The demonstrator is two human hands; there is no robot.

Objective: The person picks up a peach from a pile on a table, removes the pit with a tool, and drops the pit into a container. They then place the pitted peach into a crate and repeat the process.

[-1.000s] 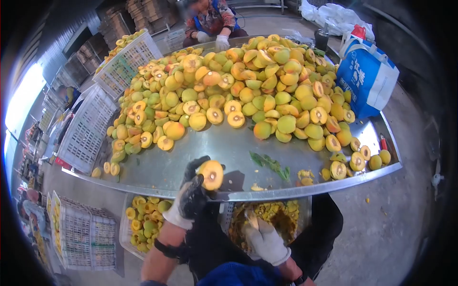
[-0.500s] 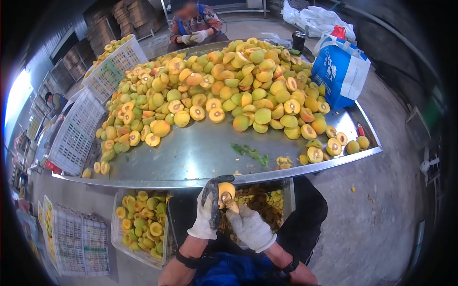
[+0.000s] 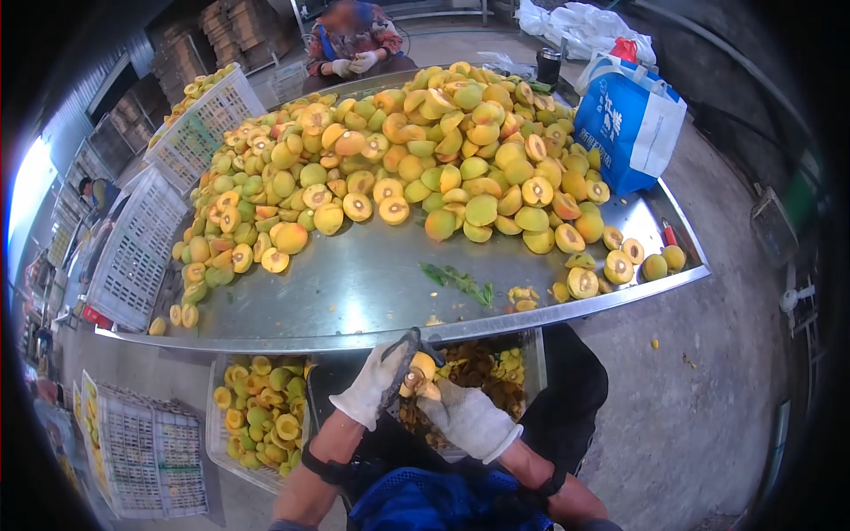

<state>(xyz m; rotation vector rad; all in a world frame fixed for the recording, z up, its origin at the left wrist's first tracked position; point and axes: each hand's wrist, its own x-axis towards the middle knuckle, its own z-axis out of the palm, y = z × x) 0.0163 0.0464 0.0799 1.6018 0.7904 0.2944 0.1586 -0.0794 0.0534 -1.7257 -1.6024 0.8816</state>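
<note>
My left hand [image 3: 379, 382], in a white glove with a dark palm, is closed around a yellow peach half [image 3: 423, 364], its cut side towards my right hand. My right hand [image 3: 471, 419], in a whitish knitted glove, grips a small wood-coloured tool [image 3: 428, 388]. The tool's tip is against the middle of the peach half; its exact shape is hidden by fingers and fruit. Both hands are just in front of the metal table's near edge, above a crate [image 3: 537, 372] of peach scraps and pits.
A large heap of halved peaches [image 3: 354, 168] covers the metal table [image 3: 354, 305]. Green leaves [image 3: 458, 281], a blue bag [image 3: 624, 128] and a dark cup [image 3: 548, 65] are there too. A peach-filled crate [image 3: 212, 416] stands below left. Another gloved person [image 3: 354, 40] sits opposite.
My left hand has shifted slightly left and tilted, with the peach half a little lower. The tool stays against the fruit. The person opposite has moved their hands slightly.
</note>
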